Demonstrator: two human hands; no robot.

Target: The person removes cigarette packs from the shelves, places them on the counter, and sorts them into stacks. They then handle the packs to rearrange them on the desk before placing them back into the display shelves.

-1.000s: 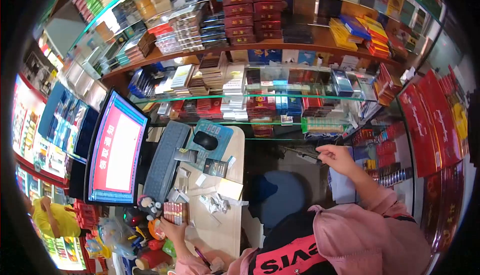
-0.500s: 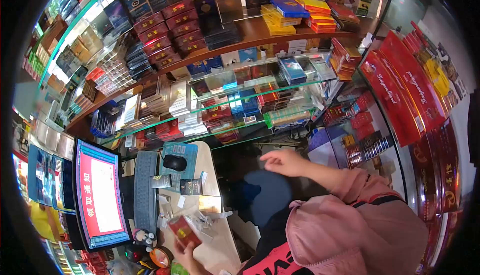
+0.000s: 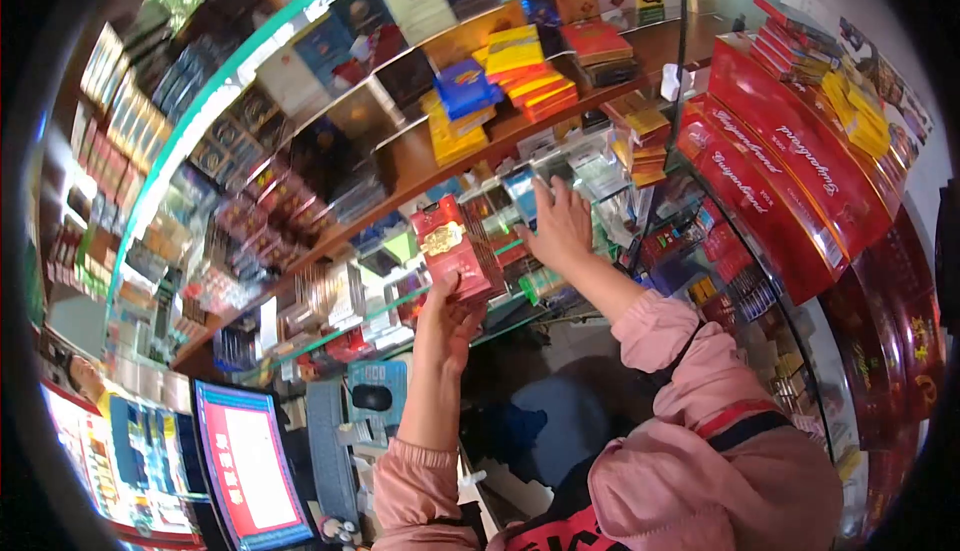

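Observation:
My left hand (image 3: 450, 319) is closed round the lower end of a red cigarette pack (image 3: 443, 241) with a gold emblem, held up in front of the glass shelves. To the right, my right hand (image 3: 562, 225) reaches over the upper glass shelf with its fingers apart. Its fingertips are right beside a blue box (image 3: 520, 194) lying on that shelf. Below my right hand, a green-edged box (image 3: 541, 284) shows on the lower shelf.
Yellow, blue and red packs (image 3: 467, 91) are stacked on the wooden shelf above. Large red cartons (image 3: 770, 181) stand at the right. A lit monitor (image 3: 252, 466), a keyboard (image 3: 331, 441) and a mouse (image 3: 372, 397) are at the lower left.
My left hand has lifted the red pack from above the desk to in front of the shelves. My right hand has moved up to the glass shelf and its fingers have spread. The view has shifted.

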